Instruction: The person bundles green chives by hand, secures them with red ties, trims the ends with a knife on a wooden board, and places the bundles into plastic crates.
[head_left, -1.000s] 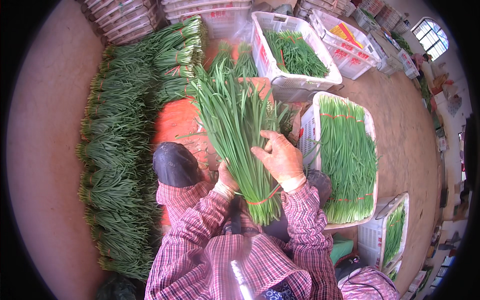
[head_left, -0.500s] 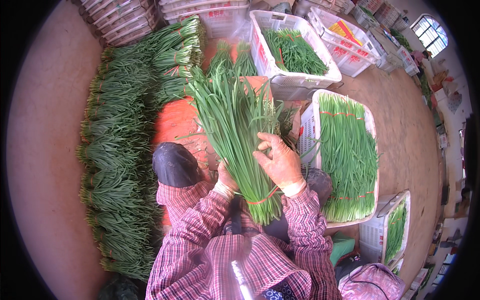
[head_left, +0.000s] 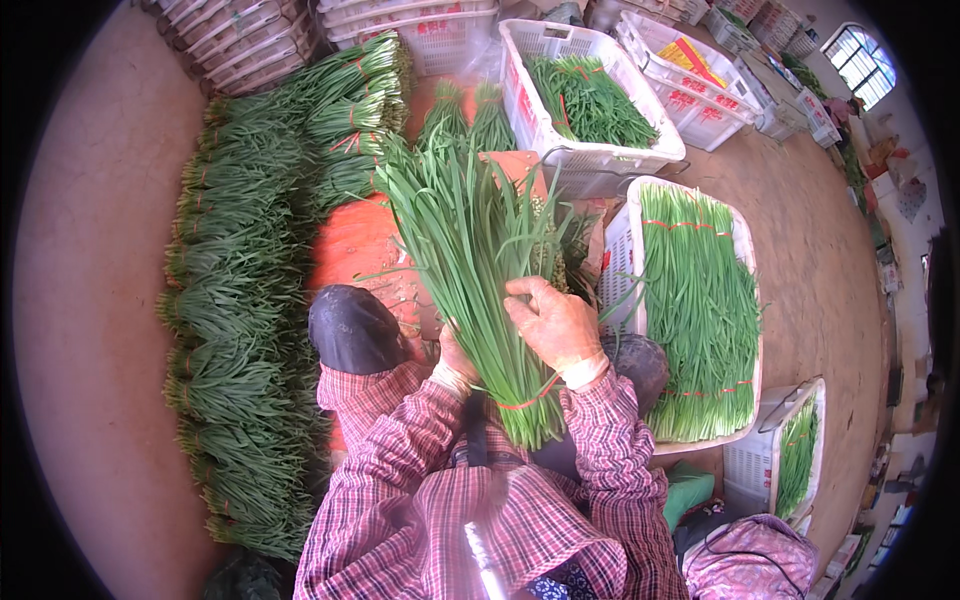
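Chive bundle (head_left: pixel 470 260): upright over the lap, red band on. Left hand (head_left: pixel 455 358) grips its base, apparently; right hand (head_left: pixel 555 325) lies spread on it. Tied bundles (head_left: pixel 240 300) stacked along floor's left edge; crate (head_left: pixel 700 300) filled.

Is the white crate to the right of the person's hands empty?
No, the white crate beside the right hand is filled with long green stalks laid in rows and crossed by thin red bands.

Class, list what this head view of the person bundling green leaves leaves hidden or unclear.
- Left hand: fingers hidden behind the bundle of long green leaves tied with a red band.
- White plastic crate at the lower right: partly cut off by the picture's rim.
- Distant window: too small to read detail.
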